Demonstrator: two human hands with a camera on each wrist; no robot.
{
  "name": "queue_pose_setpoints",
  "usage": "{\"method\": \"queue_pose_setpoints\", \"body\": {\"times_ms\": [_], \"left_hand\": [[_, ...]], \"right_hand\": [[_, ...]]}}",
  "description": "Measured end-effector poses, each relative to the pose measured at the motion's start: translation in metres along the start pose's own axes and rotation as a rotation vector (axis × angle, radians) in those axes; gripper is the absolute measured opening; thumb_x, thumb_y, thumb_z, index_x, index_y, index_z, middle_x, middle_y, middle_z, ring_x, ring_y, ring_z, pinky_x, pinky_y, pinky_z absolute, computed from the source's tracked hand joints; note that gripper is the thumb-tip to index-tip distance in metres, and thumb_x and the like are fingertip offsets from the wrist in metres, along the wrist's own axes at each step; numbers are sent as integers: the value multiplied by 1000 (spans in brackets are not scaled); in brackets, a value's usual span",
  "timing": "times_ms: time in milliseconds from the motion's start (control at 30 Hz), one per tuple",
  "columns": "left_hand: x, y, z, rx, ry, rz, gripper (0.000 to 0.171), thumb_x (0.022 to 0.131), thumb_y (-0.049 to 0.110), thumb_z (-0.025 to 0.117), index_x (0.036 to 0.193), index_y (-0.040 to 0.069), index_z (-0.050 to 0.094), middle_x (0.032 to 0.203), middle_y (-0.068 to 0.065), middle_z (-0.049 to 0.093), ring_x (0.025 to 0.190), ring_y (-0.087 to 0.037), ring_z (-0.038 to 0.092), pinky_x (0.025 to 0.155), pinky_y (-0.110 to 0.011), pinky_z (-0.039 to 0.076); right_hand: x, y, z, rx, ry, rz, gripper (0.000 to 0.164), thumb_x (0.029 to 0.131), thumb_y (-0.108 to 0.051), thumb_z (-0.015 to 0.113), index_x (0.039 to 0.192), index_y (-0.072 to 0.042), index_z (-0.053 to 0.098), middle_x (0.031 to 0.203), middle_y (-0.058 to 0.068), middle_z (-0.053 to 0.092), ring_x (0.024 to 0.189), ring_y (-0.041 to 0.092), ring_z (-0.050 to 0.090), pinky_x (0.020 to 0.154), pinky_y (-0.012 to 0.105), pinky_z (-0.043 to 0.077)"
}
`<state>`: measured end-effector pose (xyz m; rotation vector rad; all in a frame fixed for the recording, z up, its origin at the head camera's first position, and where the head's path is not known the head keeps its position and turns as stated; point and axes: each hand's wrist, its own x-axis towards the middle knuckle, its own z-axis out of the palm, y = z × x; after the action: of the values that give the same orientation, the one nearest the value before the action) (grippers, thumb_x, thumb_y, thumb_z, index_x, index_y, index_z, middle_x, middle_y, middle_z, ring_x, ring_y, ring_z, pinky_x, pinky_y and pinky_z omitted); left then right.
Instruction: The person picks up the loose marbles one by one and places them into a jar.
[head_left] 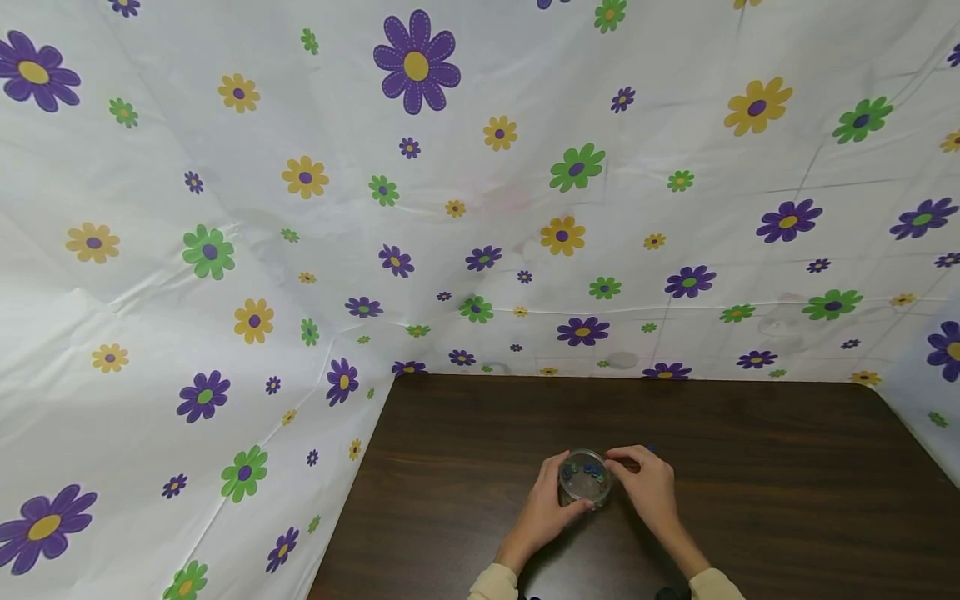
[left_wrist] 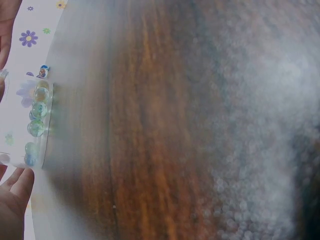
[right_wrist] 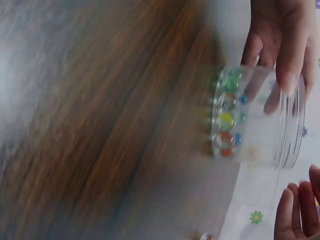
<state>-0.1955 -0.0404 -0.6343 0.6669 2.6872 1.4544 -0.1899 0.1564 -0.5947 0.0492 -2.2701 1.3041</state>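
Note:
A clear jar [head_left: 585, 479] stands between both hands, with several coloured glass marbles [right_wrist: 227, 120] along its bottom. No lid covers its threaded mouth [right_wrist: 292, 120]. My left hand [head_left: 546, 507] grips the jar's side, the thumb toward the front and the fingers behind. Up at the right of the rim is my right hand [head_left: 648, 492], its thumb and fingers drawn near each other; in the right wrist view its fingertips [right_wrist: 287, 200] are just beside the mouth. I cannot tell whether they pinch anything. One loose marble [left_wrist: 43, 71] lies on the table behind the jar.
The dark wooden table [head_left: 787, 475] extends around the jar. A white sheet [head_left: 465, 167] printed with purple, yellow and green flowers hangs along the table's back edge and its left side.

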Motion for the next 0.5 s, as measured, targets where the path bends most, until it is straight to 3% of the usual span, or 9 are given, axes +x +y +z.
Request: {"method": "queue_pose_setpoints", "body": {"times_ms": [500], "left_hand": [[0, 2, 0, 8, -5, -41, 83, 91, 39, 81, 158, 14, 37, 153, -1, 45, 139, -21, 48, 108, -42, 45]], "right_hand": [[11, 38, -22, -122, 64, 15, 20, 75, 6, 88, 91, -2, 80, 90, 12, 77, 76, 9, 68, 67, 4, 41]]}}
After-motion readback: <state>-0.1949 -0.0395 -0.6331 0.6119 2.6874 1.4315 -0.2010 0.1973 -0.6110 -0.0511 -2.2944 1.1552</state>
